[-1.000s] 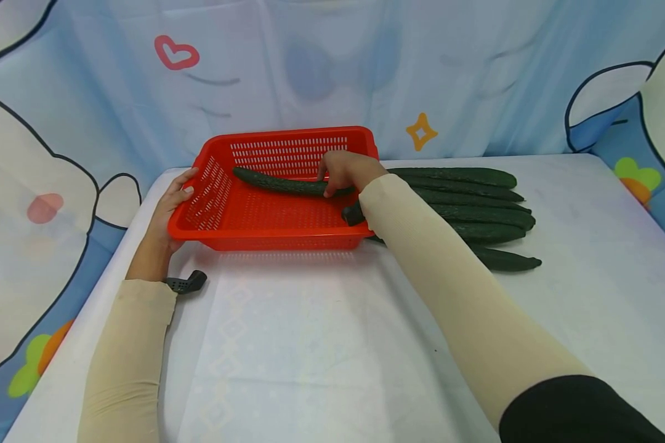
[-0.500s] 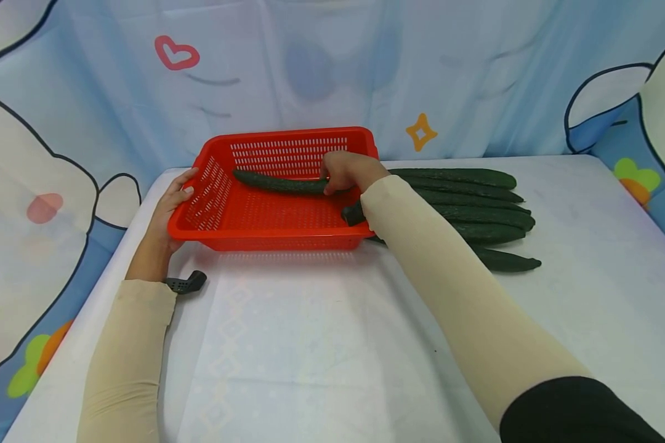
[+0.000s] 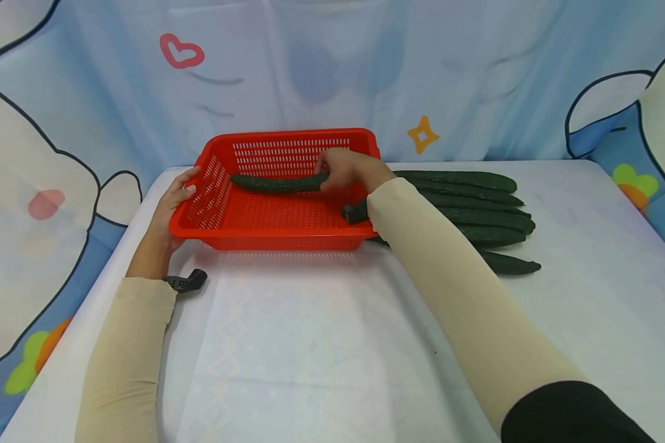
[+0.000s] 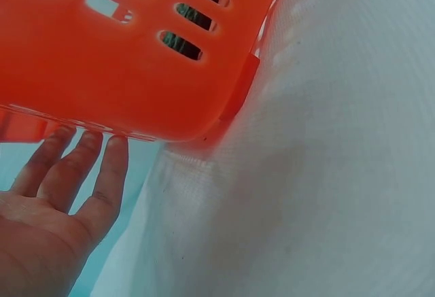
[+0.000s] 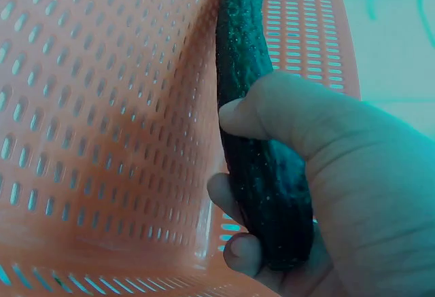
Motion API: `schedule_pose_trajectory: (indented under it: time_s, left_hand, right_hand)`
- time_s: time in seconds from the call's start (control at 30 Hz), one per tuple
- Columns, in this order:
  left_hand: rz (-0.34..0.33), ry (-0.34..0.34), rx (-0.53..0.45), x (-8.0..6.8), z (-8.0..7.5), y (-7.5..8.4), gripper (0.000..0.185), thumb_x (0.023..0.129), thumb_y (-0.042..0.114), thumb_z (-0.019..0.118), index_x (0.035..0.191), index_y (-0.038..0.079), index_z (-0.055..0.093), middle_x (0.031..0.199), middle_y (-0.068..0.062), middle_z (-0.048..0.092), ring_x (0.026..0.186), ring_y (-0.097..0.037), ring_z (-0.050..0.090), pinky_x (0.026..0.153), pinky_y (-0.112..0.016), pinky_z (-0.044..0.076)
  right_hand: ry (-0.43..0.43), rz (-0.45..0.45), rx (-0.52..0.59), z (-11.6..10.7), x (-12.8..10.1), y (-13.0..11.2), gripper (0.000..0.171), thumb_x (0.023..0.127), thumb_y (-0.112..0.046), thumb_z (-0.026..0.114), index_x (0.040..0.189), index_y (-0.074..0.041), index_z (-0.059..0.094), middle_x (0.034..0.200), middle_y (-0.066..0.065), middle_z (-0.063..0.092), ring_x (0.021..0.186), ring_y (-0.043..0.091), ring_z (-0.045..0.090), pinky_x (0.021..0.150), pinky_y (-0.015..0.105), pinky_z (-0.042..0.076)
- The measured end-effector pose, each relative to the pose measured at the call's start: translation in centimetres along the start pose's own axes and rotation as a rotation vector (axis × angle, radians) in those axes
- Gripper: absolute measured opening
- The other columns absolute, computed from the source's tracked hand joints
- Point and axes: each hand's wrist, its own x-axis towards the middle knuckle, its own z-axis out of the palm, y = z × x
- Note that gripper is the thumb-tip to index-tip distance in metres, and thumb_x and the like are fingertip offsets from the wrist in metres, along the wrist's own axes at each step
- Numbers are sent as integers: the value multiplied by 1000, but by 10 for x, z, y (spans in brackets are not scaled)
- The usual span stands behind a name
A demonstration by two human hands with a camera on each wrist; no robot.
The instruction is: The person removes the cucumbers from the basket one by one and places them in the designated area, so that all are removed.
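Note:
My right hand [image 3: 350, 170] grips a dark green cucumber [image 3: 277, 184] near one end, inside the red plastic basket [image 3: 277, 241]. In the right wrist view, the thumb lies along one side of the cucumber [image 5: 243, 45] and the fingers curl round the other. The cucumber's far end points to the basket's left side. At the basket's left end is my left hand [image 3: 169, 206]. Its fingers [image 4: 112, 168], fairly straight in the left wrist view, touch the basket's rim from outside. Whether its thumb pinches the rim is unclear.
Several cucumbers [image 3: 484, 216] lie side by side on the white-covered table [image 3: 288, 344], right of the basket and partly behind the right forearm. A patterned blue curtain [image 3: 321, 67] hangs behind. Each wrist carries a black camera [image 3: 187, 281].
The right hand and its end of the cucumber have risen a little, while the cucumber's left end dipped slightly. The left hand stays at the basket, and the head view has shifted a little.

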Motion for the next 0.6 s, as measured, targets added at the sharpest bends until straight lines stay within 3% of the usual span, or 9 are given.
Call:
schedule_pose_trajectory:
  time_s: [0.23, 0.47, 0.6]
  left_hand:
    - [7, -25, -28, -1, 1, 0, 51, 94, 17, 49, 141, 28, 34, 147, -5, 26, 129, -27, 32, 87, -34, 50]
    - [-1, -21, -33, -2, -1, 2, 52, 94, 18, 50, 141, 29, 33, 147, -5, 26, 129, -26, 33, 86, -33, 51]
    - [9, -5, -7, -4, -3, 3, 51, 93, 19, 51, 141, 29, 34, 145, -4, 28, 128, -24, 35, 85, -31, 52]
  right_hand:
    - [17, -47, 27, 1, 0, 1, 41, 82, -25, 66, 115, -11, 47, 115, 7, 49, 95, 20, 45, 78, 34, 48]
    - [115, -130, 20, 1, -2, -2, 38, 82, -31, 67, 111, -12, 51, 118, 7, 49, 104, 20, 44, 91, 39, 45]
    - [152, -172, 39, 1, -5, -7, 35, 82, -30, 67, 108, -13, 52, 115, 5, 52, 104, 20, 46, 90, 38, 46]
